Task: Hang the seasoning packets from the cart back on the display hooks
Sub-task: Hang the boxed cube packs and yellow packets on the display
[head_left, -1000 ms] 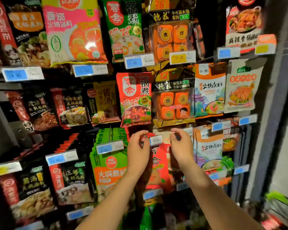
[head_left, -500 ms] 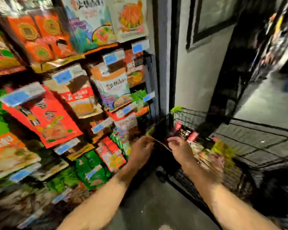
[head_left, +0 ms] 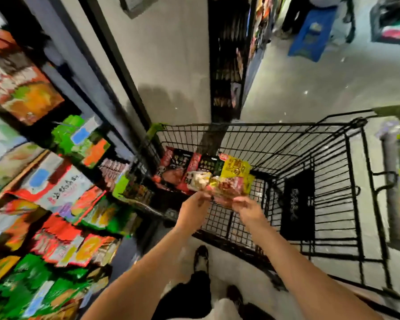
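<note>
Reaching into the cart (head_left: pixel 333 144), both hands are closing on one packet (head_left: pixel 226 189): left hand (head_left: pixel 195 207) pinching its near edge, right hand (head_left: pixel 248 209) gripping beside it, likely to lift it flat. Other packets (head_left: pixel 194 167) are lying behind; display (head_left: pixel 56 181) is hanging left, blurred.

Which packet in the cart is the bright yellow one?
The yellow packet at the right end of the pile in the cart. Its neighbours to the left are dark or red, and it lies just beyond both hands.
</note>
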Available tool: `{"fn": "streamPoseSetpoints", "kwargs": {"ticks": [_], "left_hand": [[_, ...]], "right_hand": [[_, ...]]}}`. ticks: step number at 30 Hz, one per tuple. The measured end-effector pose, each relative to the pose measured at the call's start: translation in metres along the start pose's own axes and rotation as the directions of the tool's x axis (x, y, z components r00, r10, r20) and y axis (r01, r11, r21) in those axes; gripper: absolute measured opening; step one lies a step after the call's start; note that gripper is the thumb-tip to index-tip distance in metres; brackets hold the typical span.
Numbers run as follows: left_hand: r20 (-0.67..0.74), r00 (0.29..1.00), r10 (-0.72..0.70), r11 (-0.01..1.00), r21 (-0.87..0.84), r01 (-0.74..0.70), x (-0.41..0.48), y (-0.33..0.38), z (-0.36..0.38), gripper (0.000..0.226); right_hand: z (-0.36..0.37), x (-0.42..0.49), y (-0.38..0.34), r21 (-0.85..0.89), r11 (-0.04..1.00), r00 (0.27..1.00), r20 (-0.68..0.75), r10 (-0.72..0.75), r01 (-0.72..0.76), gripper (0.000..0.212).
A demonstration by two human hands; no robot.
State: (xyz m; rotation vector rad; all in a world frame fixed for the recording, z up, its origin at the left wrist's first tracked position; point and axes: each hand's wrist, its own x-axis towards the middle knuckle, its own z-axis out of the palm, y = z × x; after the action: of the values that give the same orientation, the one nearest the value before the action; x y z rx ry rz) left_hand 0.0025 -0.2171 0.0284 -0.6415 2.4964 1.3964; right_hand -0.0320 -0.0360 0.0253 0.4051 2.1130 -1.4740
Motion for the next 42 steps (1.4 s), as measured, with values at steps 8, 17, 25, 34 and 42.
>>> {"fn": "streamPoseSetpoints", "kwargs": {"ticks": [8,17,25,34,42], "left_hand": [[0.223,0.969,-0.104,0.994,0.053,0.094,0.140,-0.019,0.049,0.030],[0.247,0.944,-0.219,0.972,0.137,0.189,0.240,-0.042,0.101,0.035],[0.126,0.986,-0.109,0.965,0.252,0.075,0.275,-0.063,0.126,0.040],[0.136,0.983,-0.121,0.988,0.115,0.106,0.263,-0.042,0.096,0.058],[0.315,0.900,-0.302,0.930,-0.110,0.351,0.261,-0.035,0.059,0.051]], "right_hand": [[0.023,0.128,0.013,0.105,0.981,0.982,-0.087,0.171,-0.161,0.020],[0.044,0.239,0.045,0.101,0.964,0.924,-0.273,0.266,-0.247,0.021],[0.060,0.270,0.062,0.119,0.940,0.851,-0.400,0.341,-0.321,0.036],[0.065,0.240,0.050,0.428,0.857,0.866,-0.268,0.422,-0.285,0.047],[0.069,0.195,0.033,0.356,0.916,0.917,-0.272,0.292,-0.186,0.044]]}}
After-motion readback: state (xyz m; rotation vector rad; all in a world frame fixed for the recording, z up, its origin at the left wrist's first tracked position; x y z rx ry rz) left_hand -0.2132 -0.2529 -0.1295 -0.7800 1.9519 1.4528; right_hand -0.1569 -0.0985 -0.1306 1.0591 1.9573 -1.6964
